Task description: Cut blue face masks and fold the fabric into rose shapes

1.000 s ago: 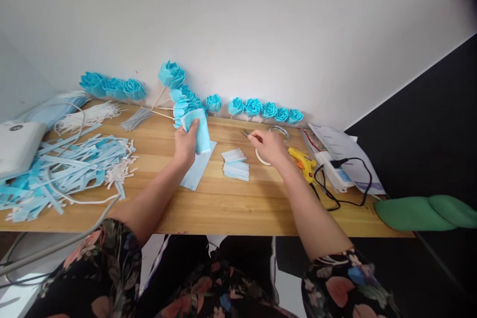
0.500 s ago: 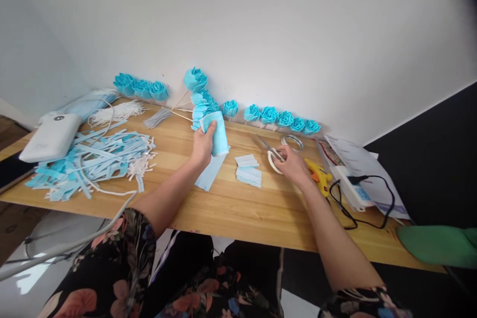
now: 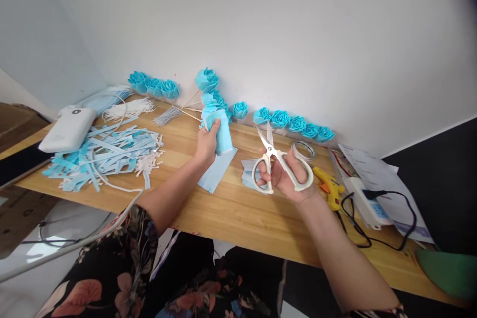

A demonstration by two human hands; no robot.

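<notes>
Partly behind scissors [image 3: 270, 149], blue pieces [image 3: 247, 176]; nearby, glue gun [image 3: 333, 189].

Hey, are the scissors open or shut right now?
Open: the scissors' blades stand apart in a V above the pivot, and the handles are spread too, in the right hand.

Upper garment [image 3: 208, 303]: black fabric was used, printed w/ lg. coral-pink flowers [image 3: 84, 292] & sm. blue accents [image 3: 235, 307]. L. sleeve [image 3: 112, 263] was cut loose & was ended approx. at elbow; of R. sleeve [image 3: 380, 312], only edge was shown, in matching print. Black trousers [image 3: 190, 258] were worn w/ pale stripe [image 3: 165, 254] along L. outer leg. L. hand [image 3: 208, 143] & R. hand [image 3: 286, 180] were seen bare.
</notes>
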